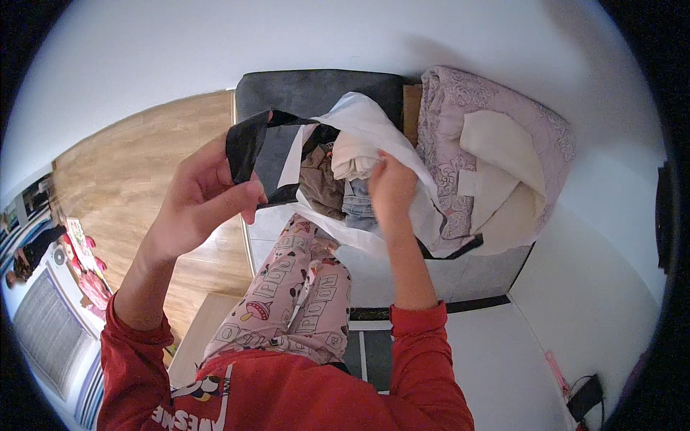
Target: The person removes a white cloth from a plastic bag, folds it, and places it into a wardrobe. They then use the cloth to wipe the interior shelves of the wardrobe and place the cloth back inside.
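Note:
A white bag (366,115) with black handles gapes in front of me. My left hand (205,197) is closed on one black strap handle (244,147), pulling it up and to the left. Inside the bag lie a brown garment (321,179), a blue denim garment (358,205) and a rolled cream cloth (351,156). My right hand (393,190) reaches into the opening, fingers closed at the right end of the cream roll. Its fingertips are partly hidden. The other black handle (460,248) hangs loose on the right side of the bag.
A dark grey padded seat (323,85) stands behind the bag against the white wall. To the right lies a folded lilac patterned blanket (445,115) with a cream cloth (499,140) on top. Wooden flooring (144,165) stretches left, with a light wooden edge (201,327) near my legs.

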Demonstrator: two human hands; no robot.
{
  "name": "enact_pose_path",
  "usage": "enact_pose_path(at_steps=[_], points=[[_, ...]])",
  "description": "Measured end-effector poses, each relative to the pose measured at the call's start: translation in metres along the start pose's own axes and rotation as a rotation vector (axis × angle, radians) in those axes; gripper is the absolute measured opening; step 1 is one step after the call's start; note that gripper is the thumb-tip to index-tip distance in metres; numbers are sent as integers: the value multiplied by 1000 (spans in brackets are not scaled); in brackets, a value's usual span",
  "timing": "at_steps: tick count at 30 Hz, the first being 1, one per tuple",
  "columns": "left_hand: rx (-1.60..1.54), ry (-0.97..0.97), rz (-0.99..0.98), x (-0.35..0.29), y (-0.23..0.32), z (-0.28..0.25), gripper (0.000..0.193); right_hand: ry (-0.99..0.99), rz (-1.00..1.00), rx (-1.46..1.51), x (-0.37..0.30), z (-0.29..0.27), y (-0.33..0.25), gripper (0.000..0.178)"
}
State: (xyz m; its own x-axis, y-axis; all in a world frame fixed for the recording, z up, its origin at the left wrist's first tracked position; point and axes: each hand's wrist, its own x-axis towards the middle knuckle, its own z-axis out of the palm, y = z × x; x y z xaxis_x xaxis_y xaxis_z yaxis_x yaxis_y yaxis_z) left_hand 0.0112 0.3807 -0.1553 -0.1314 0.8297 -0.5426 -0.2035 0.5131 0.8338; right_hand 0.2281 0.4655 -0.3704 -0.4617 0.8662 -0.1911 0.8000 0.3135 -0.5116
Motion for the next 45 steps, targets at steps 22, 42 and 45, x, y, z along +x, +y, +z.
enact_pose_path(at_steps=[22, 42, 45], points=[[107, 75, -66, 8, 0, 2, 47, -446, -615, 397, -14, 19, 35, 17], [71, -39, -106, -1, -10, 11, 48, -688, -337, 170, -12, 4, -22, 37], [45, -69, -123, -1, -6, 17, 37, -578, -488, -72, -15, 68, -10, 41]])
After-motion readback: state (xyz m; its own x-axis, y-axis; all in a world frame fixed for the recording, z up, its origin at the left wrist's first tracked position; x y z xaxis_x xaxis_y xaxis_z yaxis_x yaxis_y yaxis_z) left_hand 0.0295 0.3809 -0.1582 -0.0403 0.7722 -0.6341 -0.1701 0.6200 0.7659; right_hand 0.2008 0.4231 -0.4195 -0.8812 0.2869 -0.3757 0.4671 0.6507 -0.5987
